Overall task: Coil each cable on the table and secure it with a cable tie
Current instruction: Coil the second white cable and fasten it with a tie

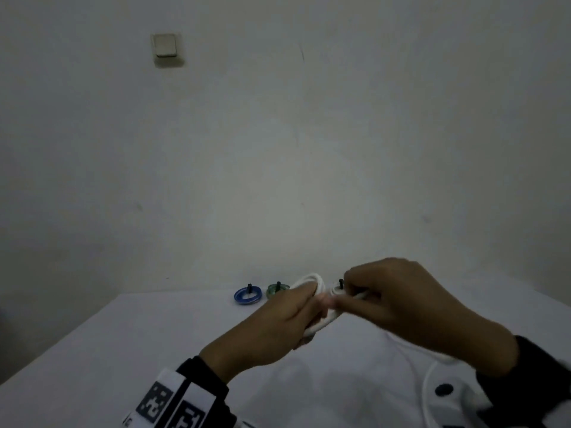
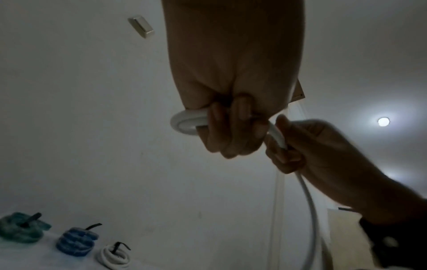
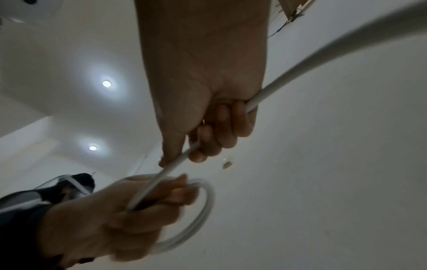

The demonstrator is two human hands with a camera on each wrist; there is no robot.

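Observation:
My left hand (image 1: 304, 307) grips a partly wound white cable coil (image 1: 312, 280) above the table, with loops sticking out past the fingers (image 2: 184, 124). My right hand (image 1: 346, 299) meets it fingertip to fingertip and pinches the free run of the same cable (image 3: 289, 80). That run passes through the right fist (image 3: 208, 142) into the left hand's (image 3: 148, 202) coil (image 3: 205, 208). The loose tail (image 2: 309, 201) hangs down under my right hand (image 2: 286, 146). No cable tie shows on this coil.
Three coiled cables with black ties lie at the table's far edge: blue (image 1: 247, 296), green (image 1: 276, 290), and white (image 1: 338, 287), partly behind my right hand. A light switch (image 1: 167, 49) is on the wall. The white table (image 1: 123, 350) slopes off at the left.

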